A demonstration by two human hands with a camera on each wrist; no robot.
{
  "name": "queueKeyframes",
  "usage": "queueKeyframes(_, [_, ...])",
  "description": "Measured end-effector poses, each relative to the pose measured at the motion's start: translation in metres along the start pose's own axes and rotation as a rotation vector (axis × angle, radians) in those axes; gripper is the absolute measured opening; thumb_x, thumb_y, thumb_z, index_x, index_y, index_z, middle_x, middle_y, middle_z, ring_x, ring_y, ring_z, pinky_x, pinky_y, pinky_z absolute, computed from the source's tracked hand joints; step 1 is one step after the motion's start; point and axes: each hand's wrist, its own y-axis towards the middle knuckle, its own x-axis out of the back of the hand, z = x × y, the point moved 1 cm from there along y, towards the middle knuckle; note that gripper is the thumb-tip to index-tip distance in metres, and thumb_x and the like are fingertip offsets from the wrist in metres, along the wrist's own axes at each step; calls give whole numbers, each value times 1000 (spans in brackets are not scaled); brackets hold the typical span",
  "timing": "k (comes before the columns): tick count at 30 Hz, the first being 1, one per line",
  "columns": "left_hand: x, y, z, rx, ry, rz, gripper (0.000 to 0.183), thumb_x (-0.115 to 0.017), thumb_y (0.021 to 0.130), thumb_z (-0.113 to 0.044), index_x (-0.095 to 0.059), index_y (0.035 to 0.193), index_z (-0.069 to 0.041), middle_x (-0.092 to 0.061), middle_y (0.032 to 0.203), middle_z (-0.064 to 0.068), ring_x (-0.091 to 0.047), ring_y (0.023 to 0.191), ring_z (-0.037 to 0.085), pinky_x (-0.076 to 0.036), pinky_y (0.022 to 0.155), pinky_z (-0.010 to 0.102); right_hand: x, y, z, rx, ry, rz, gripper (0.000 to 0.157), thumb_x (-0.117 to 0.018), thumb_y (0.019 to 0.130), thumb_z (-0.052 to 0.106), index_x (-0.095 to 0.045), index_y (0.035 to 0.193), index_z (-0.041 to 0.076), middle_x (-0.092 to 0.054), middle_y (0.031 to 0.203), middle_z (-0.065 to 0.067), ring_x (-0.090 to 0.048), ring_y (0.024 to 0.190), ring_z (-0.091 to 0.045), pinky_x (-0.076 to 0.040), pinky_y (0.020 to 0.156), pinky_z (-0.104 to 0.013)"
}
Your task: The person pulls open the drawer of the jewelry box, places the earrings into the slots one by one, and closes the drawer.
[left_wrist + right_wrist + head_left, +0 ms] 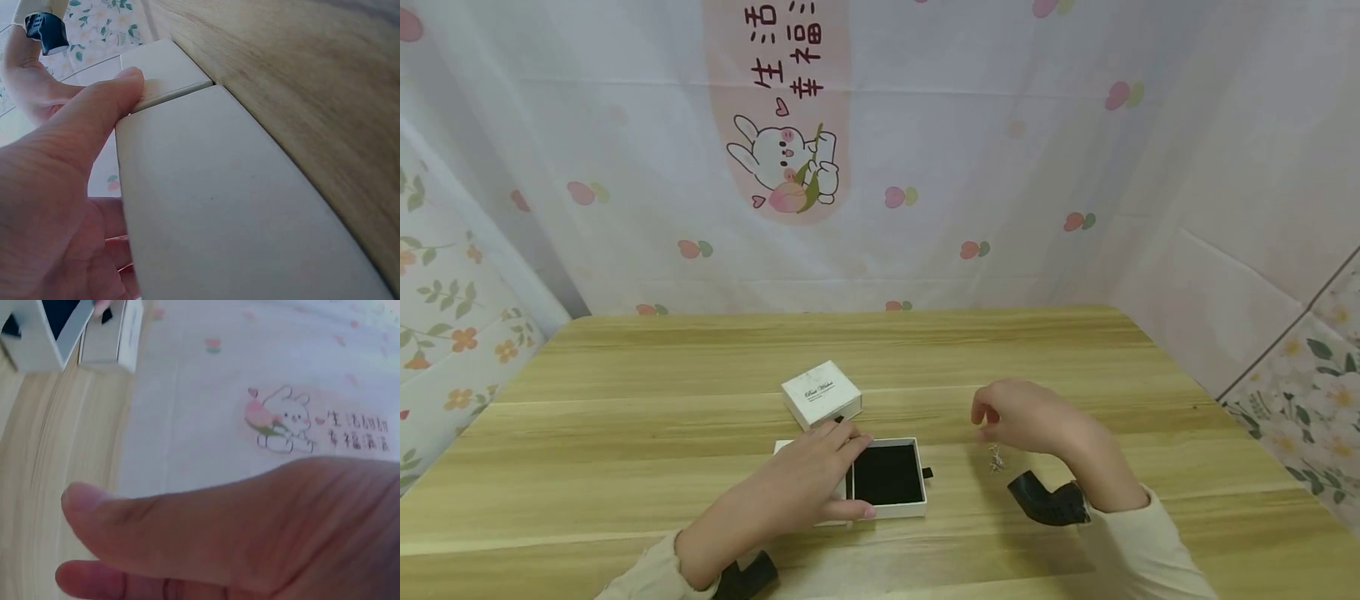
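A white drawer box (889, 511) lies with its tray slid out to the right, showing a black lining and a small black pull tab. My left hand (808, 475) reaches over its left part, thumb along the near side and fingers across the far side, gripping it. In the left wrist view, the thumb lies at the seam between sleeve (219, 194) and tray (172, 69). My right hand (1030, 417) is over the table to the right, fingers loosely bent, thumb and finger apart with nothing between them. Just below it is a small silvery piece of jewelry (997, 458).
Behind the drawer box sits a second white box (822, 395) with printed lettering, close to my left fingers. The wooden table (700, 358) ends at a patterned curtain (970, 150) with a rabbit print. Each wrist carries a black mount (1047, 500).
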Motion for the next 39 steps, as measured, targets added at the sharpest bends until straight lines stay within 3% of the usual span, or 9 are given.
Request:
queueKeyframes(8, [1,0,0,-2,0,11,72,-56,84,-57,-50,131,-4,-52,125,5,-48,114,19,-39,103,36,-1,3,-20,-62,42,32,6,-66,84,12,-66,82,6,-61,79,0,-52,69,-13,-46,61,-31])
queueKeyframes(12, [1,0,0,-3,-2,7,71,-56,84,-57,-51,130,-4,-52,125,5,-48,115,19,-38,104,36,-6,7,-27,-80,94,55,19,-66,83,10,-60,65,7,-42,58,6,-34,52,-9,-33,50,-24])
queueKeyframes(15, [1,0,0,1,-9,8,72,-56,84,-57,-50,131,-4,-52,126,5,-48,116,20,-38,104,37,-11,12,-33,-85,109,72,23,-67,81,10,-60,60,7,-34,55,7,-26,51,-9,-27,49,-22])
queueKeyframes(21, [1,0,-1,4,-2,11,72,-57,83,-57,-50,131,-4,-52,126,6,-48,115,21,-39,103,37,-21,20,-41,-139,74,103,11,-72,79,14,-67,73,5,-56,70,3,-40,61,-11,-37,55,-24])
queueKeyframes(27, [1,0,-1,5,-3,8,72,-57,83,-57,-50,131,-4,-52,126,6,-48,115,21,-39,103,37,-25,23,-42,-155,76,118,14,-71,80,15,-67,69,7,-52,64,5,-36,58,-10,-33,53,-23])
queueKeyframes(31, [2,0,0,4,-8,11,72,-57,83,-58,-50,131,-4,-52,126,6,-48,115,20,-39,103,37,-25,23,-42,-149,73,118,13,-71,80,15,-67,70,7,-57,68,3,-40,60,-10,-36,54,-23])
queueKeyframes(39, [2,0,-1,6,-15,14,72,-57,83,-57,-50,131,-3,-52,126,6,-48,115,20,-39,103,38,-26,24,-42,-141,91,118,28,-70,80,13,-58,56,8,-34,52,8,-26,51,-8,-25,50,-21])
